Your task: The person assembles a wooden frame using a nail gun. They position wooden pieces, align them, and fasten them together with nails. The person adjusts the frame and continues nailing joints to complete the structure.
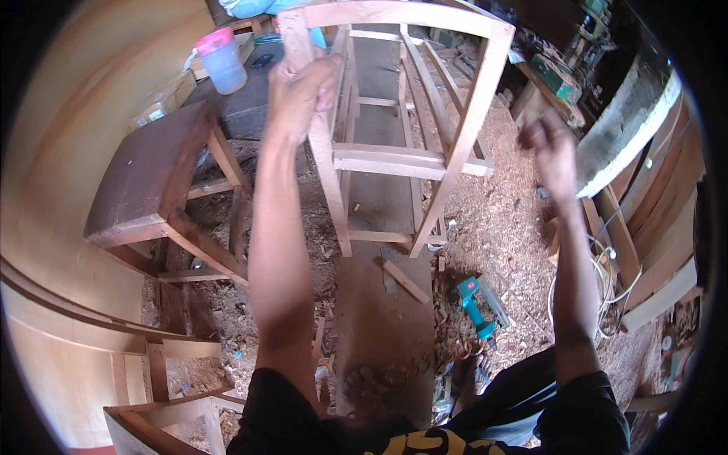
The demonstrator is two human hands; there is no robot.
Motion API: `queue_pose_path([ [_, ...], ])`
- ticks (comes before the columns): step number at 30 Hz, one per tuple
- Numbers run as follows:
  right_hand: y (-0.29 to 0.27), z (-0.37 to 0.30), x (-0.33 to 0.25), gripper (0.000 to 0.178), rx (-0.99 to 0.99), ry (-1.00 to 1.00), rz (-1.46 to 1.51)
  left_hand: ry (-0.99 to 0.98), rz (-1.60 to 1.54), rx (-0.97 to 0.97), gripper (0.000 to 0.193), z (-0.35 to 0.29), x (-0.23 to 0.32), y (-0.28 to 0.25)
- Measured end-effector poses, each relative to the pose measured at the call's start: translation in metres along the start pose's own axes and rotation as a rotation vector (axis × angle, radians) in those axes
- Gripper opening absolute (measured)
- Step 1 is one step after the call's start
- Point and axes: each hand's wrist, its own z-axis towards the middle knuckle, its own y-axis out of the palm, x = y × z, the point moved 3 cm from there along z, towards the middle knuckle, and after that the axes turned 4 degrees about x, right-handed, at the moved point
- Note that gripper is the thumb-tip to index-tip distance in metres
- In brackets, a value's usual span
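Bare wooden chair frame [390, 155] stands before me on a long plank, its curved top rail nearest the far edge of the view. My left hand [303, 91] is closed around the frame's upper left post. Off to the right of the frame, my right hand [547, 140] is raised in the air, apart from the frame. Its fingers look bent but are smeared by motion, and whether anything is in them cannot be made out. A short wood strip [406, 281] lies on the plank [383, 326] below the frame.
A teal power tool [476, 307] lies on the shaving-strewn floor [508, 235]. At left is a brown-topped stool [152, 174], with a pink-lidded container [221, 64] behind it. A white cable [603, 292] coils near boards at right. Another wooden frame [163, 417] stands lower left.
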Motion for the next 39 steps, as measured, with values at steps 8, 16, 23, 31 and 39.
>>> queue_pose_path([
  [8,0.053,0.039,-0.167,0.053,0.283,-0.188,0.003,-0.037,-0.130,-0.017,0.012,-0.001,0.004,-0.002],
  [16,0.060,0.038,-0.144,0.043,0.352,-0.233,0.111,-0.052,-0.081,-0.010,0.018,0.000,0.000,0.005],
  [23,0.054,0.036,-0.131,0.046,0.353,-0.315,0.164,-0.017,0.037,0.014,0.017,-0.001,-0.003,0.014],
  [31,0.049,0.037,-0.117,0.048,0.273,-0.258,0.043,0.130,0.343,0.121,0.040,-0.019,-0.009,-0.003],
  [39,0.044,0.043,-0.116,0.045,0.224,-0.253,0.217,1.223,0.622,0.139,0.027,-0.077,-0.007,0.080],
])
